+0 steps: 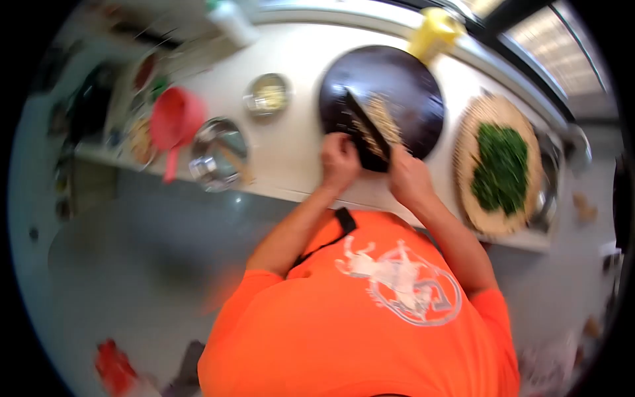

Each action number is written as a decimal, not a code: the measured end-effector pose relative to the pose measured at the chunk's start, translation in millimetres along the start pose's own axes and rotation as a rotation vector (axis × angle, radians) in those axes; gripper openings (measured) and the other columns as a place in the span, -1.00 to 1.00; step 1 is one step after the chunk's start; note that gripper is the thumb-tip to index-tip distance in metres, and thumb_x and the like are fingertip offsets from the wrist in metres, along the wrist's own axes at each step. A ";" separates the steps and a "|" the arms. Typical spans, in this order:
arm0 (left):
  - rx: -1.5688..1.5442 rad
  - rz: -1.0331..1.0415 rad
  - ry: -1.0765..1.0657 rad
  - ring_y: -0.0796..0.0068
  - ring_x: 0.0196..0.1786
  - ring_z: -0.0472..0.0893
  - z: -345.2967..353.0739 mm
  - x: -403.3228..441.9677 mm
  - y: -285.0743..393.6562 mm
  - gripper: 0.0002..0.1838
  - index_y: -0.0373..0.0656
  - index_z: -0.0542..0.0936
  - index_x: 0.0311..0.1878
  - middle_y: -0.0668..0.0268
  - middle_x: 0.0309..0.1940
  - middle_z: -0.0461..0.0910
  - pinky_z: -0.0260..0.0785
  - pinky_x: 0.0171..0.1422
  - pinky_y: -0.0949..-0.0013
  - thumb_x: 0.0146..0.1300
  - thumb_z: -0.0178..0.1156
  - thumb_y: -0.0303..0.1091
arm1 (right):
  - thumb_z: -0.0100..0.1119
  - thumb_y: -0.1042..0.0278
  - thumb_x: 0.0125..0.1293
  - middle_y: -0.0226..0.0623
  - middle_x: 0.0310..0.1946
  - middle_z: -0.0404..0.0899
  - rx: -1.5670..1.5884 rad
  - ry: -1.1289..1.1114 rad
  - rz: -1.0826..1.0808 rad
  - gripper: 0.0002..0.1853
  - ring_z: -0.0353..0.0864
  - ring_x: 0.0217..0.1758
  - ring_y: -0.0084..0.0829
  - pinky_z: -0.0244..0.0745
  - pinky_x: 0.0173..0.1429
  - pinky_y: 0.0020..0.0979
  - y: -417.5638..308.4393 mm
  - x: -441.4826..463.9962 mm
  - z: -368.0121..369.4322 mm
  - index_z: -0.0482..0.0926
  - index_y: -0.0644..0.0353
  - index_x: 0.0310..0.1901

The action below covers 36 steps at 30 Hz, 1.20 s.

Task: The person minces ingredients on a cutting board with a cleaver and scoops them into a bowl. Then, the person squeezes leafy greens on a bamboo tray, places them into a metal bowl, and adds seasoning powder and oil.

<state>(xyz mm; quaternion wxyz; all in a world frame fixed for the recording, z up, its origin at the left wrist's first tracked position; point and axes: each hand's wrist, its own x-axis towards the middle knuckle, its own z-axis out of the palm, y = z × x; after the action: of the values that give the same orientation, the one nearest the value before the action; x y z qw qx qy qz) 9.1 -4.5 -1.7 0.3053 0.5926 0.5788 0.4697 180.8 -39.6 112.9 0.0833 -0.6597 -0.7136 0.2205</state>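
Note:
My right hand (410, 177) is closed around the handle of a dark-bladed kitchen knife (366, 124). Its blade lies slantwise over a round, dark cutting board (417, 86). Pale, finely chopped food (383, 116) forms a strip along the right side of the blade, and more bits show on the left side. My left hand (340, 162) is at the board's front left edge, to the left of the knife, with its fingers curled in. Whatever those fingers hold, if anything, is hidden and blurred.
Right of the board, a woven tray (468, 142) carries chopped greens (501, 169). To the left stand a small bowl of pale bits (268, 94), a metal bowl (210, 169) with a wooden utensil, and a red dipper (175, 119). A yellow container (434, 34) stands behind the board.

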 end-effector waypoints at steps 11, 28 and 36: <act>0.040 0.122 0.048 -0.04 -0.19 0.57 0.4 -7.0 22.6 -0.88 -0.31 0.53 -0.19 0.02 -0.32 0.55 0.43 -0.07 0.02 0.20 0.19 -0.58 | 0.08 0.55 0.29 0.30 -0.42 0.65 -0.157 -0.086 0.049 -0.85 0.68 -0.28 0.35 0.54 -0.14 0.23 10.3 10.2 -5.9 0.33 0.34 -0.18; 0.003 0.035 0.041 -0.04 -0.16 0.59 1.8 -22.2 8.0 -0.90 -0.30 0.56 -0.19 0.01 -0.27 0.57 0.46 -0.02 0.01 0.24 0.21 -0.52 | 0.00 0.57 0.25 0.33 -0.44 0.63 -0.111 0.036 0.026 -0.88 0.68 -0.32 0.34 0.56 -0.17 0.21 23.6 11.4 -21.1 0.34 0.40 -0.20; 0.048 -0.027 -0.052 0.11 -0.28 0.62 -10.0 -21.3 18.7 -0.91 -0.30 0.56 -0.18 0.08 -0.30 0.58 0.50 -0.13 0.10 0.28 0.22 -0.52 | 0.08 0.61 0.22 0.34 -0.31 0.67 -0.103 -0.062 0.183 -0.84 0.71 -0.17 0.32 0.58 -0.02 0.17 32.1 16.9 -23.6 0.37 0.39 -0.18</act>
<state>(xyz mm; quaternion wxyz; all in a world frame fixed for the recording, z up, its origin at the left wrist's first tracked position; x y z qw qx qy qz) 9.8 -29.7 14.6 0.3125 0.6038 0.5897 0.4359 217.6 -17.2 117.4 0.0064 -0.7185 -0.6629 0.2105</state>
